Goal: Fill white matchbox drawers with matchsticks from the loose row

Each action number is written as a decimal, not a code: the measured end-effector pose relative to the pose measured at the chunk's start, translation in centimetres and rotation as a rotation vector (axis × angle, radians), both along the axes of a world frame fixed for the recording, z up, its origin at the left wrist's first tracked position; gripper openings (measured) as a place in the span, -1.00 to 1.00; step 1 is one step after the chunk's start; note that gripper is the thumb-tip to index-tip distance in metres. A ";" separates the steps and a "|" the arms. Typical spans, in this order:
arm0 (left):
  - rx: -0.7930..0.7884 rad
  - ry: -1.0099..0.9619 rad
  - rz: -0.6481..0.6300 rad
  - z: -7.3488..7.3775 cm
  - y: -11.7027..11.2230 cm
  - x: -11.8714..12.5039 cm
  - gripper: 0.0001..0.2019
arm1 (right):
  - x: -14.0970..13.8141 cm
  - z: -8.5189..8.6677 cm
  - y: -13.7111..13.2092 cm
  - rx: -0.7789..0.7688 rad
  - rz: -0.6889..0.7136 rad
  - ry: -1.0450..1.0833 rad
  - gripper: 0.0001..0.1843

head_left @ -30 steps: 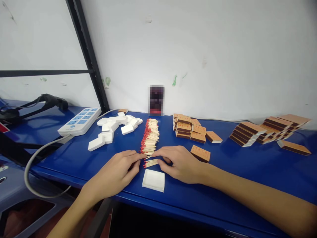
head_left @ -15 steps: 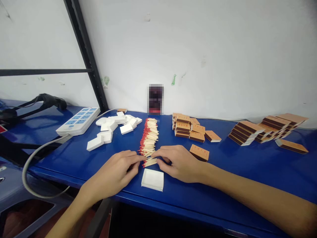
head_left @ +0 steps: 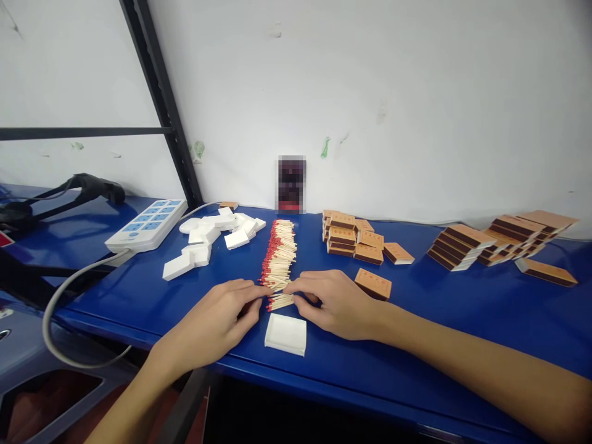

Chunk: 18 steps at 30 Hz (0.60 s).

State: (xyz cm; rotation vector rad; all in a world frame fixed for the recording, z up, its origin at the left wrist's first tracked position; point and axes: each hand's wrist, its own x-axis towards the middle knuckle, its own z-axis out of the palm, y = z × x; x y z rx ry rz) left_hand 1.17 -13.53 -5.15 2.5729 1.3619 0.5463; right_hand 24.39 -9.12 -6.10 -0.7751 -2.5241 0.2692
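Left hand (head_left: 224, 320): index at the matches (head_left: 280, 251); grip, I can't tell.
Right hand (head_left: 335, 305): thumb and index apart, other fingers hidden from me.
Matches: between and beyond both hands, some covered.

No text legible; red print on matchboxes (head_left: 369, 239) (too small to make out).

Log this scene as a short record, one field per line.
Left hand: index fingertip at the matches' head side
Right hand: fingertips at their plain ends
Matches: long row; smaller group nearer the tray
Tray: white, near the front edge of the blue table
Right side: orange matchboxes, piled
Left side: white pieces; power strip
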 end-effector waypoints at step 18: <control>-0.037 -0.015 -0.002 0.2 0.0 0.1 -0.66 | 0.0 -0.1 -0.1 -0.015 -0.043 0.014 -0.72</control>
